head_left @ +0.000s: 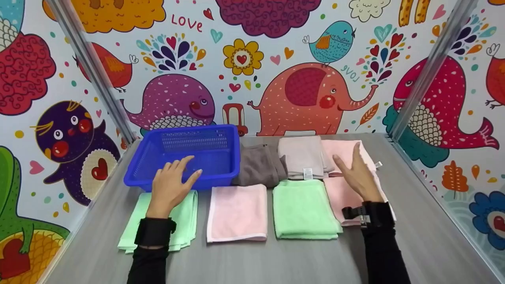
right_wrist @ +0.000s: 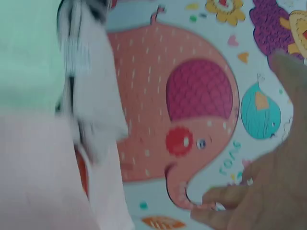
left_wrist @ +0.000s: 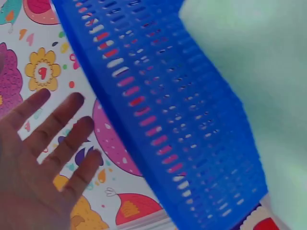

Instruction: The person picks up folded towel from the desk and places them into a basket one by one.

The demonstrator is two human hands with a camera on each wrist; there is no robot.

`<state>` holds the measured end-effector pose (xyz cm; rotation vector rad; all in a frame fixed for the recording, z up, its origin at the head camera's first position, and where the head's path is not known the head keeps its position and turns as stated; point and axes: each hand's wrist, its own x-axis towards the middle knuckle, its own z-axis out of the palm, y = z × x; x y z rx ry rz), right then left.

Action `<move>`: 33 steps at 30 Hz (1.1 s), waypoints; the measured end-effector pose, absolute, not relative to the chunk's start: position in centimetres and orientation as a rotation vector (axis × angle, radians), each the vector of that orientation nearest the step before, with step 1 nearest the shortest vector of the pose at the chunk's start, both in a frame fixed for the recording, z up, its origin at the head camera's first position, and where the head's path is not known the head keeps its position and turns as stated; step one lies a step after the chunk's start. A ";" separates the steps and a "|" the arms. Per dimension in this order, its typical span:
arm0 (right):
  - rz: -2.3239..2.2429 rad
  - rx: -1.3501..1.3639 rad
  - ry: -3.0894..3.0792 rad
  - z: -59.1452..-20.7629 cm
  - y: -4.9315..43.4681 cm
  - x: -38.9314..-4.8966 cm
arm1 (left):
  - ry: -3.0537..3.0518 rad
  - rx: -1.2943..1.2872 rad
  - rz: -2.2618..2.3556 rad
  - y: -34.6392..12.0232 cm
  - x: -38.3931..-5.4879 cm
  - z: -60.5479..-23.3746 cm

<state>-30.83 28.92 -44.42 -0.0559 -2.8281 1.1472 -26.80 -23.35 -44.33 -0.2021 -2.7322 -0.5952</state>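
Observation:
My left hand hovers near the front rim of a blue plastic basket, above a folded green towel; its fingers are spread and hold nothing, as the left wrist view also shows. Over two pink towels at the right, my right hand is held with fingers extended and nothing in its grasp. Between the hands lie a folded pink towel with a white edge and a second green towel. Behind them are a dark grey-brown towel and a light grey one with a white tag.
The basket stands at the back left of the grey table, its inside bare. A wall printed with cartoon animals rises behind the table. Metal posts run along the corners, and side panels flank both edges.

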 end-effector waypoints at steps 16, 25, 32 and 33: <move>1.611 0.157 -2.786 -46.3 19.6 -30.0 | -3.191 -0.317 -0.759 -19.5 -24.9 -44.4; 1.554 0.397 -2.880 -49.1 13.5 -28.3 | -3.259 -0.149 -0.816 -17.3 -25.3 -47.1; 1.413 0.434 -2.889 -50.2 11.5 -27.1 | -3.282 -0.170 -0.827 -15.9 -25.4 -48.0; 1.417 0.438 -2.884 -50.2 11.3 -26.9 | -3.274 -0.177 -0.838 -15.8 -25.4 -48.1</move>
